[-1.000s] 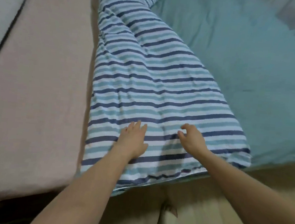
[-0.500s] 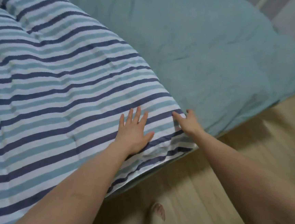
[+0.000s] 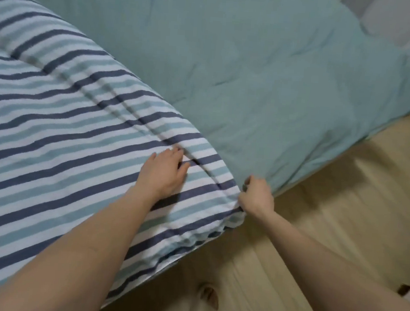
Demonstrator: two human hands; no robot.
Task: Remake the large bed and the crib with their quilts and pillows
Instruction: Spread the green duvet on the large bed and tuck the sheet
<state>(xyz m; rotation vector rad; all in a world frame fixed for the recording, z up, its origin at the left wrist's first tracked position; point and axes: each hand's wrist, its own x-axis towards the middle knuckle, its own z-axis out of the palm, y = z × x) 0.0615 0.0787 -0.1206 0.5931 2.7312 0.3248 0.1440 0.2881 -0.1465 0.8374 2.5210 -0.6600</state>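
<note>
We have our left hand (image 3: 164, 170) lying flat on the striped quilt (image 3: 60, 127), palm down, fingers straight and close together, pressing the fabric a little way in from the bed's near edge. A fold of the stripes bunches up right at the fingertips. Our right hand (image 3: 257, 196) is at the quilt's corner, fingers curled tight, gripping the striped edge where it meets the plain teal quilt (image 3: 244, 67). The fabric puckers into small gathers just below that grip, at the bed's near edge.

The striped quilt covers the left part of the bed and runs to the near edge; its corner hangs slightly over the side. The teal quilt spreads across the right and far part of the bed, touching the striped one along a long diagonal line, and drapes over the right edge. Below the bed's edge lies the pale wooden floor (image 3: 317, 214). A foot (image 3: 207, 295) shows on the floor between our two forearms. At the far right corner some grey and white bedding is too blurred to make out.
</note>
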